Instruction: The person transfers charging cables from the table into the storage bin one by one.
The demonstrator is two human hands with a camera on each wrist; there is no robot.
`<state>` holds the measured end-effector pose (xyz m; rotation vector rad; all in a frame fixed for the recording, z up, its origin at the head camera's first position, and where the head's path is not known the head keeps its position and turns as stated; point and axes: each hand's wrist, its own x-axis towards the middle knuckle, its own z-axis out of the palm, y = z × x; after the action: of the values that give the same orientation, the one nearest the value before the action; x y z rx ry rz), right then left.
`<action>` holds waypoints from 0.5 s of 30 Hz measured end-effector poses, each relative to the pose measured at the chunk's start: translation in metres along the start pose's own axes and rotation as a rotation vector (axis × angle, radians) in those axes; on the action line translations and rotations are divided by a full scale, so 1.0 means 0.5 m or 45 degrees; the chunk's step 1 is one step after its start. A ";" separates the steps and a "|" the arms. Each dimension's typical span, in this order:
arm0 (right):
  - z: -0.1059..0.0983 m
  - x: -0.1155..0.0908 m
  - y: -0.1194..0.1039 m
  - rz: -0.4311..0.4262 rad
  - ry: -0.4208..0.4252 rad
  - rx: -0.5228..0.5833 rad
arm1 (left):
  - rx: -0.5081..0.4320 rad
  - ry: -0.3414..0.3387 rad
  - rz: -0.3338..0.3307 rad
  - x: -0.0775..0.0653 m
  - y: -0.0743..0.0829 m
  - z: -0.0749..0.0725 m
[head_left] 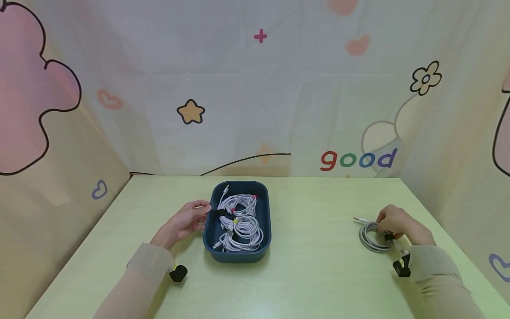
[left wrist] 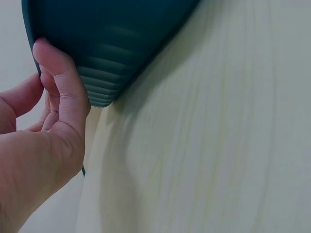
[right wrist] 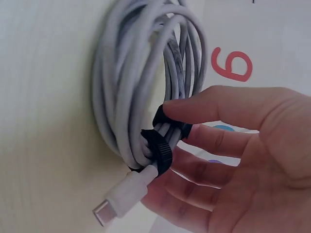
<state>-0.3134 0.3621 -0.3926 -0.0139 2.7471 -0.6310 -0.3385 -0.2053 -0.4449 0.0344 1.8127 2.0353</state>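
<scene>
A dark blue plastic bin (head_left: 239, 257) stands on the table with coiled white cables (head_left: 244, 228) inside, some tied with red, yellow and black bands. My left hand (head_left: 191, 219) holds the bin's left rim, its thumb at the edge and index finger against the outer wall (left wrist: 112, 53). At the right, my right hand (head_left: 398, 223) pinches a coiled grey-white cable (head_left: 368, 243) at its black straps (right wrist: 163, 153), thumb on one side and fingers on the other. One end of this cable has a white USB-C plug (right wrist: 125, 194), pointing down past the fingers in the right wrist view.
The pale wood-grain table (head_left: 311, 266) reaches back to a printed curtain (head_left: 239, 88), which also rises at both sides. A black wrist camera mount (head_left: 178, 273) hangs at the left cuff, another mount (head_left: 401, 266) at the right cuff.
</scene>
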 end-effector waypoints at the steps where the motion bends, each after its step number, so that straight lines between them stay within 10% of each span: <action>1: -0.001 -0.001 -0.001 -0.017 0.010 -0.001 | -0.001 -0.001 0.002 0.000 0.000 0.000; 15: -0.038 -0.019 -0.033 -0.216 0.053 0.031 | -0.007 -0.003 0.005 -0.001 0.000 0.000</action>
<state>-0.3113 0.3561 -0.3663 -0.2328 2.7983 -0.7174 -0.3379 -0.2052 -0.4449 0.0388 1.8071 2.0415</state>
